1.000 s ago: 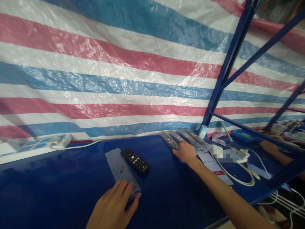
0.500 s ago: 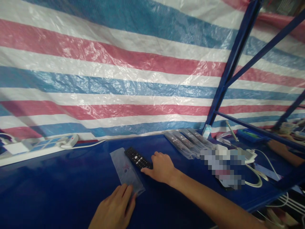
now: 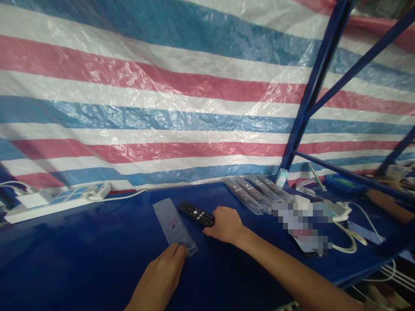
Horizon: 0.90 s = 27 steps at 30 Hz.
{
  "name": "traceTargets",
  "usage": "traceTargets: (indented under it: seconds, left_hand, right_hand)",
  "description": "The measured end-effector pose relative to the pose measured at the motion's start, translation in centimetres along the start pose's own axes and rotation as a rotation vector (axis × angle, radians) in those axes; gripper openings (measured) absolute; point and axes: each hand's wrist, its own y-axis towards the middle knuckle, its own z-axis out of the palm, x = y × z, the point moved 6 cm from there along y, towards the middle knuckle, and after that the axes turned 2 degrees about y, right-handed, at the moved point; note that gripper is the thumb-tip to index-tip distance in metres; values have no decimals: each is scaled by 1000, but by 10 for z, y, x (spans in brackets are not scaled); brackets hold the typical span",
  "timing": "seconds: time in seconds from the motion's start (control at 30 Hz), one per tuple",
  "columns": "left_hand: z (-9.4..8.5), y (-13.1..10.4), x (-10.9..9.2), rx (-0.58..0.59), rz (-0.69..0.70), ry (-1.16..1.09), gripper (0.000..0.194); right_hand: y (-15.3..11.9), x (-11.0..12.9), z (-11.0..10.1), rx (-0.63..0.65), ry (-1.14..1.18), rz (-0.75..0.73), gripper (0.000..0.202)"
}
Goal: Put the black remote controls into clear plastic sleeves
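My right hand (image 3: 227,224) grips the near end of a black remote control (image 3: 197,214), whose buttons face up. To its left lies a flat, clear plastic bag (image 3: 173,224) with a small dark reddish mark on it. The fingers of my left hand (image 3: 165,268) are closed on the near end of this bag. Farther back on the blue table (image 3: 81,259), several bagged remotes (image 3: 248,194) lie side by side.
A white power strip (image 3: 58,199) with plugs and a cable is at the back left. On the right are a blurred-out phone-like object (image 3: 304,242), a white charger (image 3: 341,211), cables and a blue metal frame (image 3: 301,116). Another person's arm (image 3: 389,205) shows at far right.
My right hand has moved slightly right with the remote, which now lies apart from the bag. My left fingers have drawn together on the bag's near end.
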Motion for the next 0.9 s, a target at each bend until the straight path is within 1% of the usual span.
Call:
traceTargets:
  seconds: [0.07,0.2,0.3,0.37,0.47,0.57,0.73,0.8,0.9]
  left_hand:
    - [-10,8,-3,41,-31,-28,33]
    - [-24,31,-12,72,-40,-15,32]
    - [-25,45,-18,66,-27,-14,34]
    - [-23,50,-22,56,-25,-18,34]
    - [-20,50,-27,49,-19,-21,35]
    - [-18,48,-30,53,-3,-26,35]
    - [-16,43,-33,55,25,-51,35]
    - [-15,42,-34,55,27,-59,35]
    - [-15,41,-33,62,22,-46,35]
  right_hand:
    - [-11,-21,-2,14,48,63,41]
    - [-42,-57,-13,-90,121,95,31]
    - [-70,-77,-17,-112,159,103,28]
    - [-90,-84,-18,-120,169,93,29]
    - [-114,-86,-17,-120,167,61,24]
    - [-126,-81,-14,-115,151,58,17]
    - [-123,-70,-7,-26,143,105,15]
    - [-121,-67,-5,-27,140,104,15]
    - [-121,-66,-3,-61,133,80,16]
